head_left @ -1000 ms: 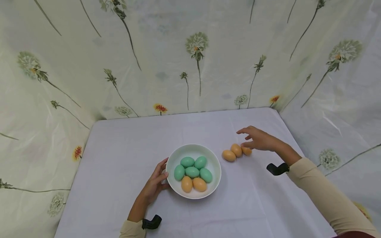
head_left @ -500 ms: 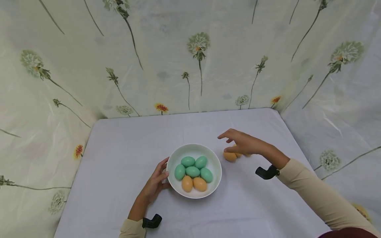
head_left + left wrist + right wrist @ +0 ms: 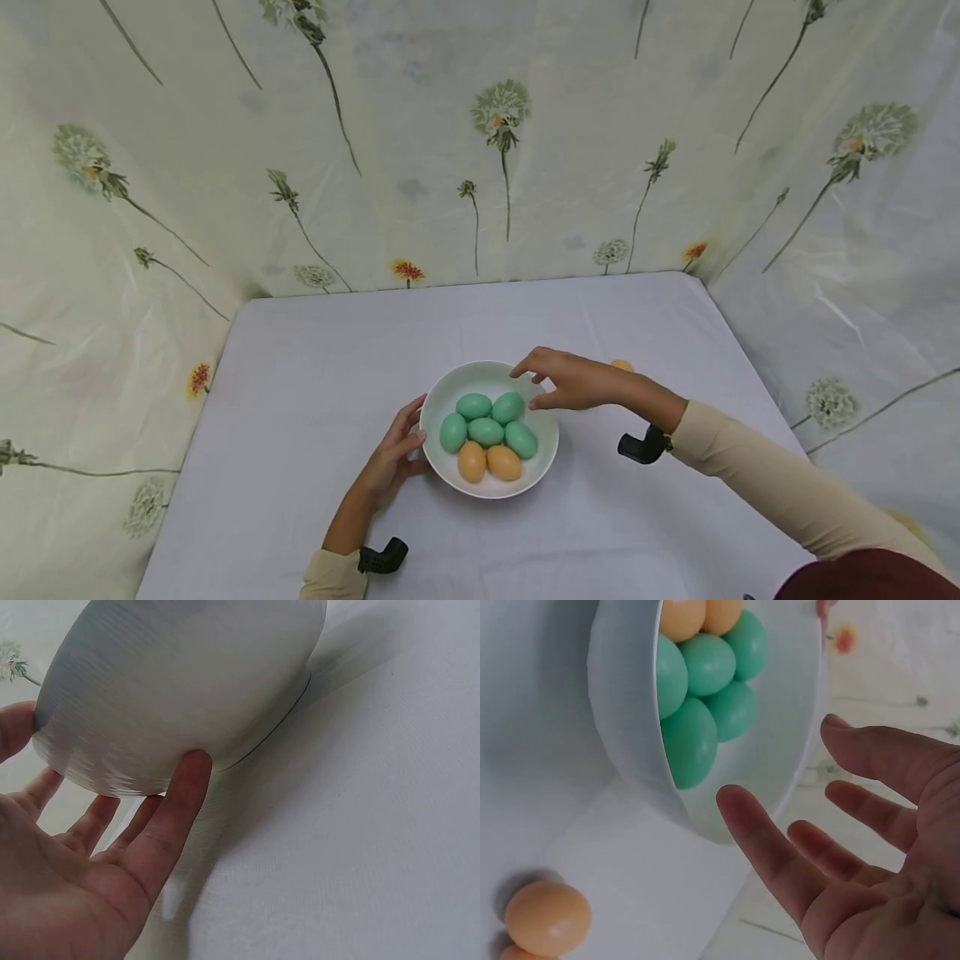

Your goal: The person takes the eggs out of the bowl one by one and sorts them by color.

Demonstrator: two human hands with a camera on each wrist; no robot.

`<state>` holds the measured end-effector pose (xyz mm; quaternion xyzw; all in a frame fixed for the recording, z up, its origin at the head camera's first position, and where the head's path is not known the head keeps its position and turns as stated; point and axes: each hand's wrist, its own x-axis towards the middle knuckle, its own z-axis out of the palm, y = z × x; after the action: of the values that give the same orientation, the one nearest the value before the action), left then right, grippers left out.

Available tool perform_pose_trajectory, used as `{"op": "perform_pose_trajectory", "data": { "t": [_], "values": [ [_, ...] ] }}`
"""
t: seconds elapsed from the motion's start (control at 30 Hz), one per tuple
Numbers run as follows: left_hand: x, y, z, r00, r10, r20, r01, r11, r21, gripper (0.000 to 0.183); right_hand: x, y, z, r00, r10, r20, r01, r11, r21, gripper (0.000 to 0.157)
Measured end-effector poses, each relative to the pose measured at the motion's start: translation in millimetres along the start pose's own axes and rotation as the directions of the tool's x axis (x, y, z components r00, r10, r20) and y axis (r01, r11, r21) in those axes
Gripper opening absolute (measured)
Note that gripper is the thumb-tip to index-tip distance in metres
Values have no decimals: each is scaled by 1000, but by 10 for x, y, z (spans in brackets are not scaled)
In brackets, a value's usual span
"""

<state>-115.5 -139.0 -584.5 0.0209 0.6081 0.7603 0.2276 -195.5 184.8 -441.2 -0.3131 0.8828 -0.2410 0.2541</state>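
A white bowl (image 3: 536, 462) holds several green eggs (image 3: 486, 431) and two orange eggs (image 3: 472, 462). My left hand (image 3: 390, 460) holds the bowl at its left side. In the left wrist view, its fingertips touch the outer wall of the bowl (image 3: 187, 675). Over the bowl's right rim is my right hand (image 3: 577, 381), fingers spread and nothing between them. It is near a green egg (image 3: 691, 742) in the right wrist view. A loose orange egg (image 3: 622, 365) shows behind the right forearm, which hides others beside it.
Two loose orange eggs (image 3: 547, 919) lie on the white cloth right of the bowl. The white-covered table (image 3: 322, 358) ends at a flower-printed backdrop (image 3: 420, 167). A dark red rounded shape (image 3: 862, 579) covers the bottom right corner.
My right hand has moved left, from above the loose orange eggs to the bowl's right rim. The left hand and the bowl have stayed in place.
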Motion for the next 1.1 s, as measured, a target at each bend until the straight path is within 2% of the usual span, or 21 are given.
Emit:
{"op": "perform_pose_trajectory", "data": {
  "t": [0.23,0.47,0.67,0.8,1.1],
  "values": [
    [5,0,0,1000,0,11,1,1000,-5,56,134,-137,156,997,-39,66,33,996,88,47],
    [-5,-4,1,1000,3,0,-3,1000,-3,56,268,-235,359,989,-64,134,45,989,142,44],
    [-4,-13,-7,1000,1,8,-1,1000,-9,56,344,-312,473,978,-119,169,89,980,176,42],
    [4,-21,-18,1000,6,16,-6,1000,-12,57,415,-315,552,974,-129,186,99,982,160,41],
    [2,-19,-21,999,27,28,-27,1000,-6,58,513,-344,681,974,-78,215,57,993,102,40]
  ]
}}
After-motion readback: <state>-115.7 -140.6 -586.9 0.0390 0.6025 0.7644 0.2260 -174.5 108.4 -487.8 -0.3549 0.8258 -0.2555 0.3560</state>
